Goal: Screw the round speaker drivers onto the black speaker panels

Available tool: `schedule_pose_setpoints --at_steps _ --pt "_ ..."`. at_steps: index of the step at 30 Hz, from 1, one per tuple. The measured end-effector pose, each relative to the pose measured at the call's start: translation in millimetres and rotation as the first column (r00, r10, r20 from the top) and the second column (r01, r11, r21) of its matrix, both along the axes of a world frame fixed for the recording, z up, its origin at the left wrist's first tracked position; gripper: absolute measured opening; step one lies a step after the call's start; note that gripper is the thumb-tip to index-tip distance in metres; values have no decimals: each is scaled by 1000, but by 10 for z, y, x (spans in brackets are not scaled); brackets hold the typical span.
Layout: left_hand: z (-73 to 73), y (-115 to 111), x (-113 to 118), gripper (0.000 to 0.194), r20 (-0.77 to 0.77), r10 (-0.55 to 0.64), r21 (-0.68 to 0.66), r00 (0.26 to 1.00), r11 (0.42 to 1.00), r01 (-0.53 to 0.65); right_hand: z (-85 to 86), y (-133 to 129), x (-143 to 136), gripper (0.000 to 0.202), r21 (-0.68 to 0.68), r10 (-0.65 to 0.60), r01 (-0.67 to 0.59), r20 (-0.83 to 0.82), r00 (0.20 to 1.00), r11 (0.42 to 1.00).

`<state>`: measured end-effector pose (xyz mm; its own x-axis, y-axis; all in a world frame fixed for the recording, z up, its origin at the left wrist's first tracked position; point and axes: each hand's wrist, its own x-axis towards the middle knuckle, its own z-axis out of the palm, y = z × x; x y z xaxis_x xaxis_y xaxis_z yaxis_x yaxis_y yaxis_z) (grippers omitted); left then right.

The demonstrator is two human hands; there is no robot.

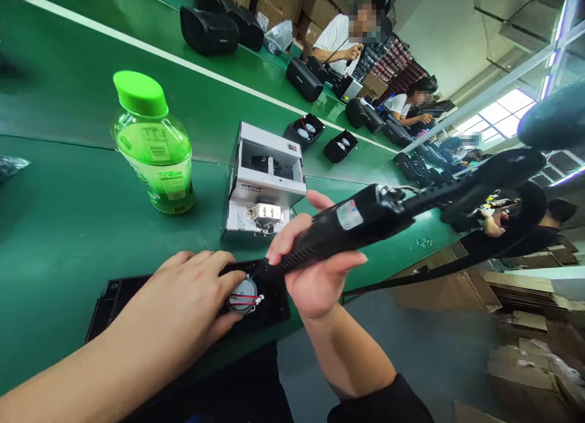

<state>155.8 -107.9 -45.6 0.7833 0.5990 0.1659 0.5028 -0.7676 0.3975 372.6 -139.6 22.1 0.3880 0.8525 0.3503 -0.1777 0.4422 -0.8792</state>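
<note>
Head view: a green table (pixel 68 240) fills the left and middle of the frame.
Left hand (pixel 196 295): thumb and forefinger set narrowly about the round metal speaker (pixel 245 287) at lower centre (red wires (pixel 244 303) cross its back).
Right hand (pixel 315 283): wrapped round a black power screwdriver (pixel 338 231), right of centre, slanting down-left toward the casing; its tip is lost in the dark.
Black casing (pixel 276 298): lower centre, beneath the speaker.
Grey-white box (pixel 274 189): mid-frame, marked WEIXIN.
Bottle (pixel 153 149): upright, green-capped, left of that box.
</note>
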Motion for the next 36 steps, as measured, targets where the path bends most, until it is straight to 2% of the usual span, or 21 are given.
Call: schedule_pose_setpoints --at_steps 5,7,8,13,16,21,23,26,29,32,36 --pt "-32 -55 6 39 32 -5 109 999 994 1 653 -55 239 62 115 37 -47 89 995 992" --pt "-42 -61 -2 40 34 4 130 999 992 -8 798 68 253 59 138 12 -32 141 990 990" --pt "-43 -62 -4 41 36 6 129 999 992 -10 814 158 238 60 160 1 -26 154 988 987" --pt "-17 -73 11 40 51 8 83 999 996 -12 596 551 119 79 197 45 -84 192 980 977" --pt "-13 -74 21 40 56 0 71 998 997 -4 517 600 104 83 169 62 -95 194 979 981" --pt "-48 -62 6 47 64 4 68 998 998 -8 511 560 113 83 82 120 -128 90 989 988" --pt "-54 -59 -7 46 70 0 89 998 996 -6 555 437 152 78 87 94 -99 64 994 991" --pt "-52 -41 -30 42 77 -23 86 997 996 16 691 69 278 66 104 52 -62 101 994 993" --pt "-65 -3 -51 37 54 -29 29 998 999 27 768 -344 374 51 32 104 -111 182 978 993" --pt "-96 24 -68 37 23 -17 23 1000 1000 17 648 -578 304 54 20 90 -95 178 980 995" --pt "-102 17 -74 35 6 0 63 1000 998 -1 391 -621 108 62 39 25 -29 94 995 999"
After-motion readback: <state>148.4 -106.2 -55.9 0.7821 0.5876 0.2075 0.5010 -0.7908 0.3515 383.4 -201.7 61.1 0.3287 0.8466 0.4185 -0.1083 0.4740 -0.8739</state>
